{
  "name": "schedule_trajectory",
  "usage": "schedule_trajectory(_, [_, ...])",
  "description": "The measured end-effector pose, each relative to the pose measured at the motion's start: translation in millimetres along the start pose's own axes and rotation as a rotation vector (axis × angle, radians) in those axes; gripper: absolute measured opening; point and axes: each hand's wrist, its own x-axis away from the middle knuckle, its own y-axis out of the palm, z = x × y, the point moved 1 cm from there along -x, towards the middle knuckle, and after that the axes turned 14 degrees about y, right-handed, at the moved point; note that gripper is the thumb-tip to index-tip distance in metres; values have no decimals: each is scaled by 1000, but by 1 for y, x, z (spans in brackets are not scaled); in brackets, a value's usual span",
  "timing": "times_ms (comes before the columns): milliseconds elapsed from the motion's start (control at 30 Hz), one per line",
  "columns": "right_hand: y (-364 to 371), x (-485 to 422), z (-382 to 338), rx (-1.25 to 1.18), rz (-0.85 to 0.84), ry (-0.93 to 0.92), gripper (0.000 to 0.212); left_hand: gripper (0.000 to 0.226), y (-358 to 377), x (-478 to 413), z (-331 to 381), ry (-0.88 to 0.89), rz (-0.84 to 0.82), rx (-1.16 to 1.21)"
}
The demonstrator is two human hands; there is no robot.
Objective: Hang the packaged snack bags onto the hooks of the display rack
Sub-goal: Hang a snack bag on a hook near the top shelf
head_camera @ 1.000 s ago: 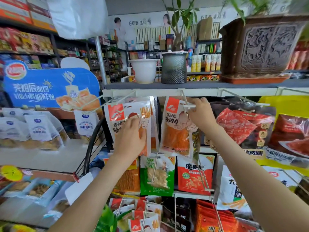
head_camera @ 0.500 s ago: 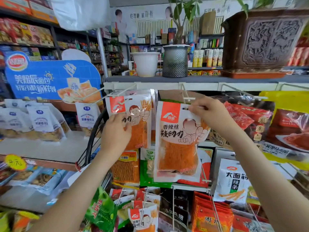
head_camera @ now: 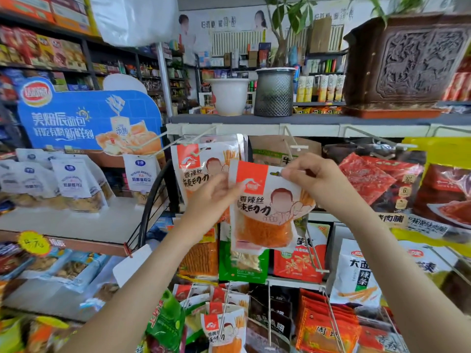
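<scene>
Orange-and-white plastic snack bag [head_camera: 265, 207], fingers of your right hand [head_camera: 313, 179] pinching its top edge, your left hand [head_camera: 214, 197] gripping its left edge, white wire hook [head_camera: 293, 145] just above.

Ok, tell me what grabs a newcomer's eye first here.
Centre frame, an orange-and-white snack bag is held up: the right hand pinches its top edge, the left hand holds its left edge. A blue bread sign stands at left, and a carved brown planter sits top right.

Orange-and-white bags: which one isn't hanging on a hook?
The front bag, pinched at its top by the right hand; the bag behind and the bags below hang on hooks.
</scene>
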Motion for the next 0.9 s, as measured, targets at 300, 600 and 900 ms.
schedule_trajectory(300, [6, 27, -16, -21, 23, -42, 12, 6, 10, 4, -1, 70, 82, 189])
schedule_trajectory(600, [2, 49, -13, 114, 127, -89, 5, 5, 37, 34, 8, 29, 212, 249])
schedule_trajectory(900, [33, 101, 64, 292, -248, 87, 14, 15, 67, 113, -25, -224, 47, -33])
